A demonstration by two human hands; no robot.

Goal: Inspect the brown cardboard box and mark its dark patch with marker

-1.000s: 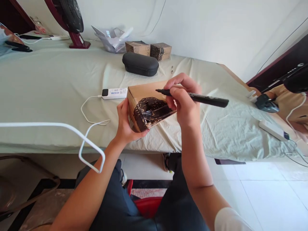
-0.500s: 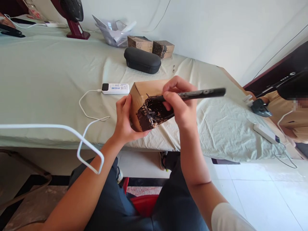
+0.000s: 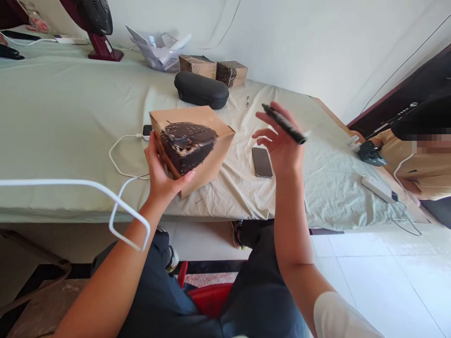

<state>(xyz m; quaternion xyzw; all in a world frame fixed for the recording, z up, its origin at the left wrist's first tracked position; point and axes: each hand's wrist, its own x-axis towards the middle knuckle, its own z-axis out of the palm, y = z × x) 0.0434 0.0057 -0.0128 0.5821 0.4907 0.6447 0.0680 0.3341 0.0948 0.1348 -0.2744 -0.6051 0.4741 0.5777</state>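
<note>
In the head view my left hand (image 3: pixel 164 171) grips a brown cardboard box (image 3: pixel 216 162) by its lower left side, thumb on the near face. The box is tilted, with one corner toward me. Black marker scribble (image 3: pixel 192 141) covers that corner and spreads over the faces around it. To the right, apart from the box, my right hand (image 3: pixel 283 136) is raised with a black marker pen (image 3: pixel 284 124) lying across its fingers. Its other fingers are loosely curled. Below and left of that hand a dark smartphone (image 3: pixel 262 162) lies on the cloth.
Behind the box are a black zip case (image 3: pixel 201 90), two cardboard boxes (image 3: pixel 232 73), a plastic basket (image 3: pixel 160 54) and a fan (image 3: pixel 102 42). A white cable (image 3: pixel 81 182) crosses at left. Another person (image 3: pixel 405 159) sits at far right near a white power bank (image 3: pixel 378 188).
My right hand has drawn away from the box to the right with the marker. My left hand has shifted the box left and turned it. The smartphone has come into sight.
</note>
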